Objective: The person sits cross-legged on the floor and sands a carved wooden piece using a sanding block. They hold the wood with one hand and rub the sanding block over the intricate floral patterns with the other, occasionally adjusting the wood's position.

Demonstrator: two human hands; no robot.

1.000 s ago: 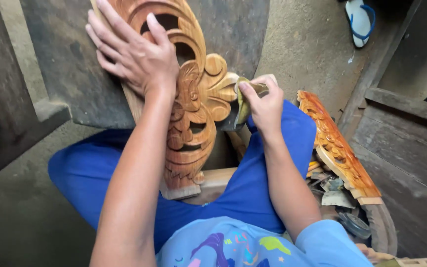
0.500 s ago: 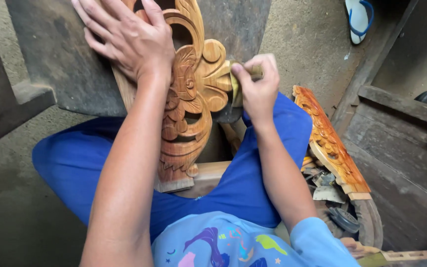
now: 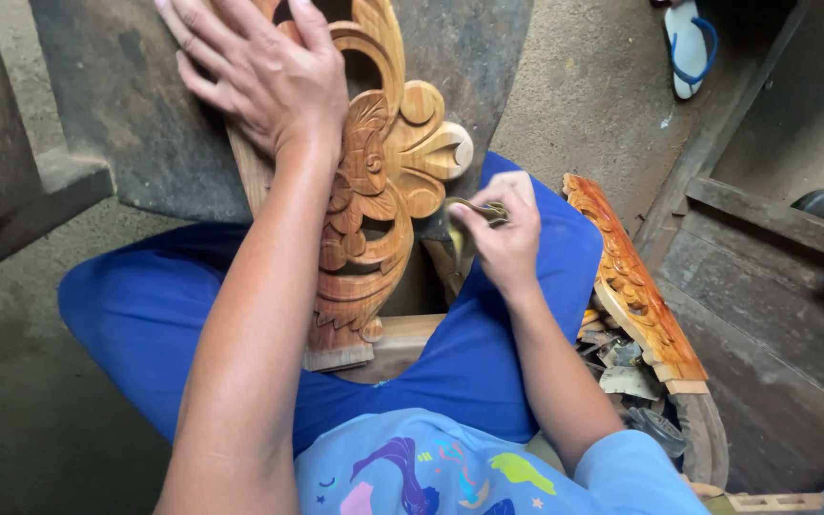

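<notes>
On the lap, against a dark board (image 3: 135, 114), left hand (image 3: 259, 76) lies flat on 1 carved panel (image 3: 374, 191). Right hand (image 3: 503, 234) pinches folded sandpaper (image 3: 464, 215) just beside the carving's lower edge; scrolls look smooth, crevices probably remain.

Left hand (image 3: 259, 76) splayed, right hand (image 3: 500, 229) pinched

You have two carved wooden pieces: one (image 3: 374, 181) at 12 o'clock, one (image 3: 631, 281) at 3 o'clock; one sandal (image 3: 687, 43) at 1 o'clock.
</notes>
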